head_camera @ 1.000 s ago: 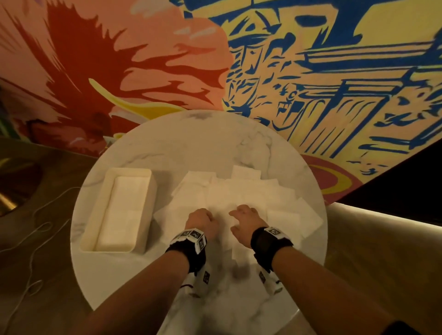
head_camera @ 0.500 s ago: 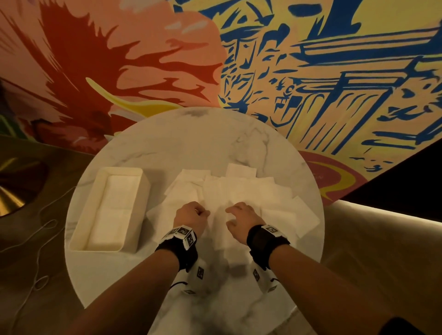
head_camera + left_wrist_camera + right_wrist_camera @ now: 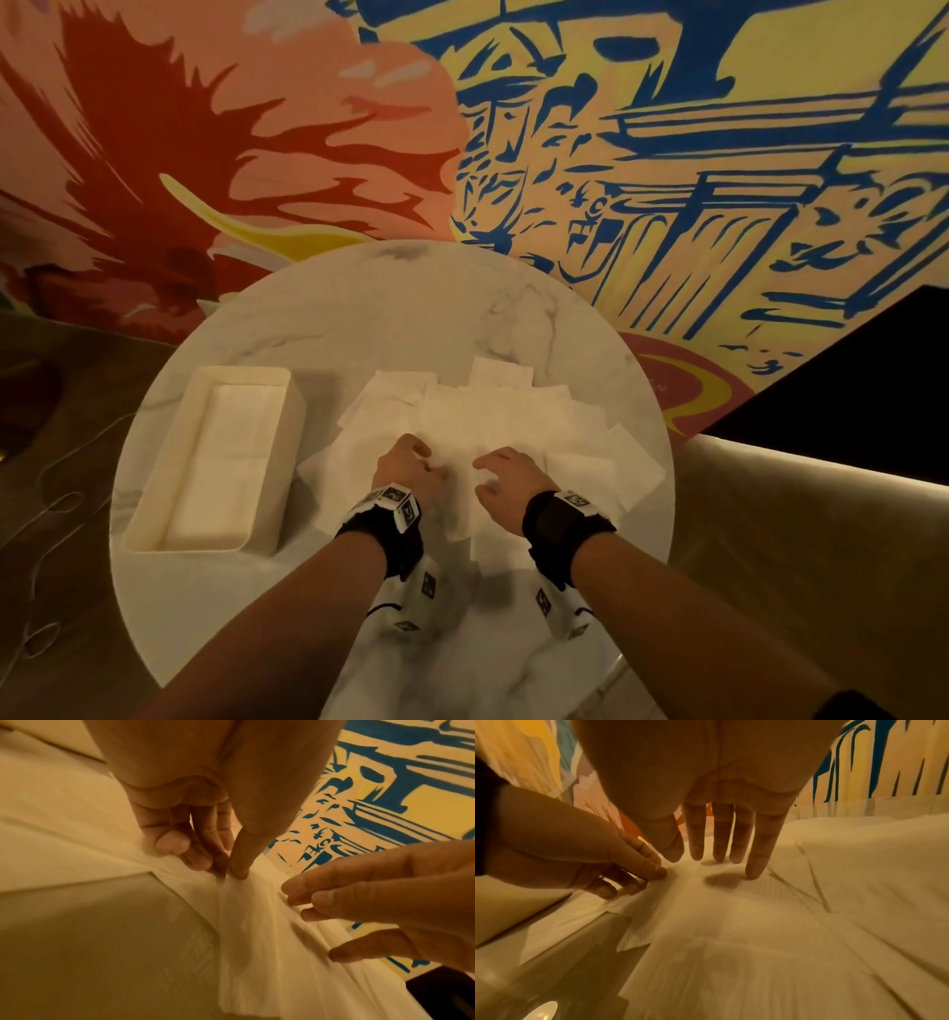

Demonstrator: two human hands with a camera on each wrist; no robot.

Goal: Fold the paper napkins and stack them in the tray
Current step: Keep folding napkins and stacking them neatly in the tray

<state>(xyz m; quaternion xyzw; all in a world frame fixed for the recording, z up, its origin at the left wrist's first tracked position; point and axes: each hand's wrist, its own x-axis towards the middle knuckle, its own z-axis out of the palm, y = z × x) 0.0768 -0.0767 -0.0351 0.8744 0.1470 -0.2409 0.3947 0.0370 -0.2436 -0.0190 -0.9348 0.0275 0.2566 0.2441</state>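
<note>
In the head view, both hands are working on loose white napkins (image 3: 493,426) spread across the round marble table (image 3: 359,318), right of the cream tray (image 3: 169,462) holding folded ones. In the left wrist view, the left hand (image 3: 195,833) is pinching a napkin edge. In the right wrist view, the right hand (image 3: 721,825) is pressing straight fingers (image 3: 754,862) onto the napkin.

A round white marble surface (image 3: 359,318) with grey veins lies under and beyond the hands. Past it, ahead of the hands, rises a painted wall mural (image 3: 616,128): red and pink flame-like shapes ahead to the left, blue line drawing on yellow ahead to the right. A thin pale cord (image 3: 56,506) loops over the brown floor (image 3: 51,390) far to the left. To the right runs a tan padded bench (image 3: 801,539).
</note>
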